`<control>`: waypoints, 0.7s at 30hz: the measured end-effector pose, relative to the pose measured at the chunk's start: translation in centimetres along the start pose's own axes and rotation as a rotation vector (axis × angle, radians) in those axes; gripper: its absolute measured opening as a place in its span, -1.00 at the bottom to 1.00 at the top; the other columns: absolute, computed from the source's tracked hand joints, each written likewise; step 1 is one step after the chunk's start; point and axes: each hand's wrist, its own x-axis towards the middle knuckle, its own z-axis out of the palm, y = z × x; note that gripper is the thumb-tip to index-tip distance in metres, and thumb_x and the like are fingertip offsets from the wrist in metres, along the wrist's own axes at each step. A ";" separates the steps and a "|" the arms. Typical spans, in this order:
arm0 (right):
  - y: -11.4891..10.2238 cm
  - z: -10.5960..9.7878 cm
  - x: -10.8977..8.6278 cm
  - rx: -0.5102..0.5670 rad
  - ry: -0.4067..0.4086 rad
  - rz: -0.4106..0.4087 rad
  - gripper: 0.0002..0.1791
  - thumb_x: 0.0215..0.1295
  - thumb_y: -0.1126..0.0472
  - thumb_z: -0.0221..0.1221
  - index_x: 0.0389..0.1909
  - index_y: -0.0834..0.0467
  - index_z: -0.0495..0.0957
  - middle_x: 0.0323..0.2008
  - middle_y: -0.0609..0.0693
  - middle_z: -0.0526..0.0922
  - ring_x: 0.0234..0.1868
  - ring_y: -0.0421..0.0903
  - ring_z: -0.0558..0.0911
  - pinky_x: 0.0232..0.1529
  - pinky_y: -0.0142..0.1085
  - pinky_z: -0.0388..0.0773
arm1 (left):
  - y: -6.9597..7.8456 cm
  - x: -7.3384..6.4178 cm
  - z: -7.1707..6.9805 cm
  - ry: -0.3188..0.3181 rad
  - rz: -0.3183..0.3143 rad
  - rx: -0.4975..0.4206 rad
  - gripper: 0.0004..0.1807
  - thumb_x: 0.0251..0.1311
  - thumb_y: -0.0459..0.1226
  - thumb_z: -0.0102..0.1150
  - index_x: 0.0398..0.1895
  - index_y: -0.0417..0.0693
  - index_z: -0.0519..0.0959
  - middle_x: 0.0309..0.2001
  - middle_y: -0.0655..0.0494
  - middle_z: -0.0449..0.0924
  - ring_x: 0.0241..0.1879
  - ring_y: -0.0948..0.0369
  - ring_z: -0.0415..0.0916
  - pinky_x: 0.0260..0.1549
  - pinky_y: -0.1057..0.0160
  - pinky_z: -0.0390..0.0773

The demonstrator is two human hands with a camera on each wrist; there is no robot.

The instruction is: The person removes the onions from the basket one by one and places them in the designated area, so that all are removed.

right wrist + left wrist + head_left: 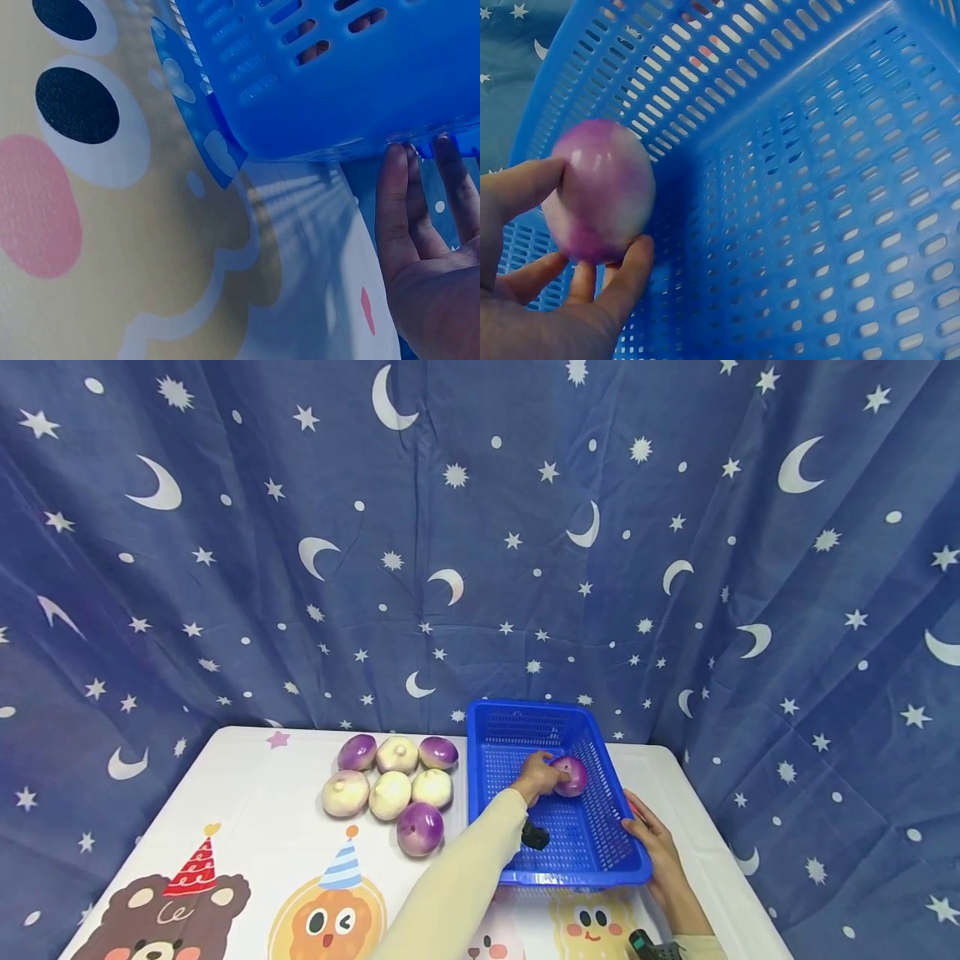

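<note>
My left hand reaches into the blue slotted basket and grips a purple-and-white turnip. Up close in the left wrist view, the thumb is on one side of the turnip and the fingers curl beneath it, beside the basket's slotted wall. My right hand holds the basket's right rim near its front corner. In the right wrist view, that hand's fingers reach up against the basket's rim from outside; the thumb is hidden there.
Several turnips, some purple and some mostly white, lie grouped left of the basket on the white, cartoon-printed tablecloth. A dark blue curtain with moons and stars hangs behind the table. A red thing shows partly by the right hand.
</note>
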 end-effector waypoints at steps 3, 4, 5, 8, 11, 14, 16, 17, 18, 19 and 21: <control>0.0 0.0 0.0 0.007 -0.002 0.002 -0.29 0.38 0.09 0.17 0.50 -0.14 0.16 0.13 -0.40 0.48 0.08 -0.39 0.55 0.04 -0.47 0.54 | -0.1 0.0 0.1 -0.015 -0.014 -0.035 -0.36 -0.01 -0.41 0.41 0.21 -0.34 0.44 0.03 -0.31 0.57 -0.16 -0.04 0.69 -0.21 0.11 0.72; 0.0 0.0 0.0 0.007 -0.003 0.005 -0.29 0.37 0.08 0.17 0.50 -0.14 0.16 0.14 -0.40 0.48 0.08 -0.40 0.55 0.05 -0.47 0.53 | -0.1 0.0 0.1 -0.019 -0.013 -0.036 -0.37 -0.01 -0.42 0.40 0.20 -0.33 0.44 0.03 -0.31 0.57 -0.16 -0.05 0.69 -0.21 0.10 0.72; 0.0 0.0 0.0 0.006 -0.002 0.007 -0.29 0.37 0.08 0.18 0.50 -0.15 0.16 0.15 -0.39 0.47 0.09 -0.40 0.54 0.05 -0.48 0.53 | -0.1 0.0 0.1 -0.021 -0.008 -0.034 -0.37 -0.02 -0.43 0.40 0.19 -0.33 0.45 0.02 -0.31 0.57 -0.17 -0.05 0.68 -0.21 0.10 0.72; 0.1 0.2 0.1 0.006 -0.002 0.006 -0.29 0.37 0.08 0.18 0.49 -0.15 0.17 0.21 -0.34 0.45 0.09 -0.40 0.54 0.05 -0.48 0.54 | -0.2 -0.2 -0.1 -0.022 -0.001 -0.023 -0.39 -0.05 -0.46 0.42 0.14 -0.30 0.45 -0.06 -0.25 0.55 -0.22 0.01 0.65 -0.21 0.08 0.72; 0.1 0.3 -0.1 -0.009 -0.007 0.006 -0.29 0.37 0.07 0.18 0.49 -0.15 0.17 0.24 -0.32 0.43 0.08 -0.43 0.53 0.05 -0.49 0.53 | -0.1 -0.5 -0.3 -0.037 -0.001 -0.041 -0.41 -0.07 -0.47 0.43 0.09 -0.26 0.44 -0.13 -0.16 0.53 -0.27 0.06 0.63 -0.23 0.08 0.72; 0.0 0.0 -0.2 -0.013 -0.010 0.002 -0.29 0.38 0.07 0.17 0.50 -0.14 0.16 0.23 -0.34 0.43 0.08 -0.44 0.52 0.04 -0.51 0.52 | 0.5 -0.7 -0.5 -0.059 0.014 -0.084 -0.42 -0.05 -0.46 0.43 0.09 -0.21 0.43 -0.17 -0.10 0.53 -0.30 0.10 0.62 -0.27 0.13 0.72; -0.1 -0.1 -0.2 -0.029 -0.009 -0.002 -0.30 0.39 0.05 0.16 0.50 -0.15 0.15 0.30 -0.28 0.39 0.08 -0.46 0.51 0.03 -0.53 0.51 | 1.2 -0.6 -0.7 -0.074 0.030 -0.117 -0.42 -0.04 -0.46 0.41 0.10 -0.20 0.42 -0.15 -0.13 0.56 -0.28 0.10 0.62 -0.25 0.14 0.72; -0.1 -0.2 -0.2 -0.029 -0.010 -0.003 -0.30 0.39 0.05 0.15 0.50 -0.16 0.14 0.34 -0.24 0.36 0.08 -0.46 0.50 0.03 -0.53 0.51 | 1.6 -0.7 -0.9 -0.073 0.036 -0.127 -0.42 -0.03 -0.45 0.41 0.11 -0.19 0.41 -0.12 -0.14 0.56 -0.27 0.10 0.62 -0.25 0.15 0.71; -0.2 -0.2 -0.1 -0.025 -0.014 -0.004 -0.30 0.40 0.05 0.15 0.51 -0.16 0.14 0.37 -0.20 0.33 0.09 -0.46 0.50 0.03 -0.53 0.51 | 1.9 -0.7 -1.0 -0.070 0.045 -0.134 -0.41 -0.03 -0.45 0.40 0.12 -0.20 0.41 -0.10 -0.15 0.57 -0.26 0.10 0.63 -0.25 0.16 0.71; -0.2 -0.2 -0.1 -0.027 -0.018 -0.003 -0.30 0.40 0.04 0.15 0.51 -0.17 0.13 0.40 -0.17 0.30 0.10 -0.47 0.49 0.03 -0.54 0.51 | 2.1 -0.7 -1.2 -0.066 0.050 -0.142 -0.41 -0.02 -0.45 0.40 0.12 -0.20 0.41 -0.08 -0.17 0.57 -0.25 0.09 0.63 -0.24 0.16 0.71; -0.1 -0.1 -0.1 -0.031 -0.020 0.005 -0.29 0.40 0.04 0.15 0.51 -0.18 0.13 0.44 -0.12 0.24 0.10 -0.48 0.48 0.03 -0.54 0.50 | 2.5 -0.9 -1.6 -0.061 0.062 -0.153 -0.41 -0.01 -0.43 0.40 0.14 -0.21 0.41 -0.04 -0.20 0.58 -0.24 0.09 0.65 -0.24 0.16 0.71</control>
